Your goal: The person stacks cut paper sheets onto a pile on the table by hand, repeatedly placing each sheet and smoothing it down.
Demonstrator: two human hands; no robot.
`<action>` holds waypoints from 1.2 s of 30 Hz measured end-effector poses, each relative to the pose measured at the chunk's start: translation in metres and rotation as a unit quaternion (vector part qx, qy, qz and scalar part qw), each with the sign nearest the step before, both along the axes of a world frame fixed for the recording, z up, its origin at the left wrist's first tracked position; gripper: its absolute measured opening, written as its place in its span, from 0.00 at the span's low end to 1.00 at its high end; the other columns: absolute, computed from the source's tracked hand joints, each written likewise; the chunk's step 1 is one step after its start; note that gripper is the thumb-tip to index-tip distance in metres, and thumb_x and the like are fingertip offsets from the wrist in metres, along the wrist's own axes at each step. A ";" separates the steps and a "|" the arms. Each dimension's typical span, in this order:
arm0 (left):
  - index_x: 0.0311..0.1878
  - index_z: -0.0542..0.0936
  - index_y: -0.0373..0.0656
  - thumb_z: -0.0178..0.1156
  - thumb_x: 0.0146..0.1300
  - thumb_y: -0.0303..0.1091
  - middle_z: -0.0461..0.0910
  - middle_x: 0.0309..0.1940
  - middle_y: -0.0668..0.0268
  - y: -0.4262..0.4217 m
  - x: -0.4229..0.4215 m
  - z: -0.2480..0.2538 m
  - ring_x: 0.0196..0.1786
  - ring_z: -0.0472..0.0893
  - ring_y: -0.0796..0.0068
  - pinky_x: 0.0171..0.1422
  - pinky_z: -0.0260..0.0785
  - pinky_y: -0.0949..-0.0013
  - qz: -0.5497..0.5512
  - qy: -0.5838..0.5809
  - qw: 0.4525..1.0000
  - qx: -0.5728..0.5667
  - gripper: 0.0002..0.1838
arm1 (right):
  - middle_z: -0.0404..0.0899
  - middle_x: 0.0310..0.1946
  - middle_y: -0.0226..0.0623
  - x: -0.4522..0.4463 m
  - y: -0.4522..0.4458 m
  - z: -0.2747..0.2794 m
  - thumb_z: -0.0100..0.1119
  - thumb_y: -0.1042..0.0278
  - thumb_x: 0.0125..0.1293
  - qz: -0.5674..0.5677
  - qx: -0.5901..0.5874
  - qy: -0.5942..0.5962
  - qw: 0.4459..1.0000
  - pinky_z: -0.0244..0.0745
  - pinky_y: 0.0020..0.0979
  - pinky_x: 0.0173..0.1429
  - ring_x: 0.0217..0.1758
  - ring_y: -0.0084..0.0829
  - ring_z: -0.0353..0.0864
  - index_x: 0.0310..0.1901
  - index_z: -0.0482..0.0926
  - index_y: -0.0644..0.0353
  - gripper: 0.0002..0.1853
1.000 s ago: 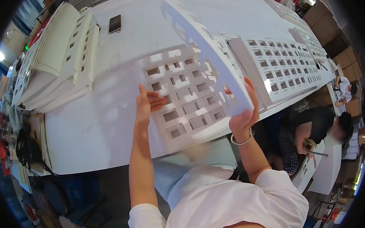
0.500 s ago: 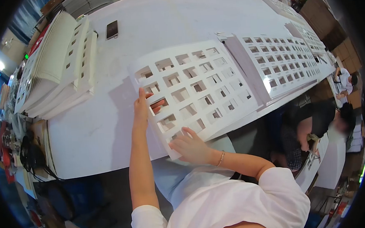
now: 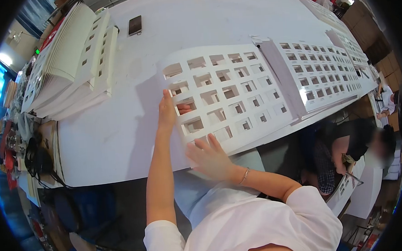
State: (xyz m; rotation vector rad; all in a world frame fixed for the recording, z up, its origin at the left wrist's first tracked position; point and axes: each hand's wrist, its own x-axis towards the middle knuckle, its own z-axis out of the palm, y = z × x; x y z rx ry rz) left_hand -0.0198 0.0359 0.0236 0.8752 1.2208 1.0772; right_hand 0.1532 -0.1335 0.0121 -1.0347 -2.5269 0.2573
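1. A white cut-out panel (image 3: pixel 217 87) fills mid-frame, extending up and right from both hands.
2. The left hand (image 3: pixel 167 113) grips its left edge, fingers visible through a window; the right hand (image 3: pixel 209 161), blurred, overlaps the lower-left corner, its hold unclear.
3. Both hands appear equally near.
4. Window rows climb gently rightward; neither side looks clearly longer.
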 end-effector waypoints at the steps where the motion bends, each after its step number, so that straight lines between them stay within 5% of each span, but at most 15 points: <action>1: 0.57 0.71 0.34 0.35 0.78 0.64 0.83 0.31 0.49 -0.001 0.001 0.000 0.28 0.87 0.60 0.32 0.82 0.64 0.002 0.000 1.000 0.000 0.36 | 0.61 0.77 0.33 -0.001 0.000 0.001 0.68 0.52 0.62 -0.007 0.008 0.007 1.000 0.47 0.64 0.81 0.81 0.40 0.56 0.73 0.68 0.52 0.38; 13: 0.54 0.72 0.30 0.39 0.81 0.51 0.84 0.31 0.49 0.000 -0.001 0.005 0.28 0.87 0.62 0.30 0.81 0.66 -0.013 0.024 0.999 -0.030 0.28 | 0.63 0.77 0.32 0.003 -0.010 0.001 0.68 0.56 0.60 -0.020 0.070 0.016 0.997 0.51 0.57 0.81 0.80 0.40 0.59 0.70 0.73 0.54 0.36; 16: 0.58 0.75 0.31 0.38 0.81 0.52 0.85 0.34 0.49 0.001 -0.001 0.002 0.34 0.88 0.61 0.36 0.82 0.64 -0.014 0.050 0.998 -0.046 0.30 | 0.65 0.76 0.30 0.002 -0.008 0.004 0.69 0.56 0.59 -0.016 0.052 0.015 0.998 0.52 0.56 0.81 0.79 0.40 0.60 0.69 0.74 0.54 0.36; 28: 0.49 0.79 0.29 0.37 0.81 0.54 0.85 0.30 0.52 -0.004 0.007 0.011 0.28 0.87 0.65 0.31 0.82 0.67 0.024 0.047 0.998 -0.039 0.33 | 0.68 0.74 0.29 0.008 0.001 -0.003 0.69 0.55 0.57 -0.006 0.048 0.060 0.997 0.53 0.54 0.80 0.79 0.39 0.63 0.69 0.73 0.54 0.36; 36: 0.49 0.80 0.29 0.37 0.79 0.62 0.85 0.28 0.54 -0.004 0.002 -0.004 0.30 0.87 0.66 0.38 0.80 0.66 0.041 0.104 0.994 0.014 0.38 | 0.69 0.74 0.28 0.010 0.009 -0.005 0.69 0.53 0.58 -0.039 0.069 0.091 0.993 0.54 0.53 0.80 0.78 0.38 0.63 0.69 0.74 0.52 0.36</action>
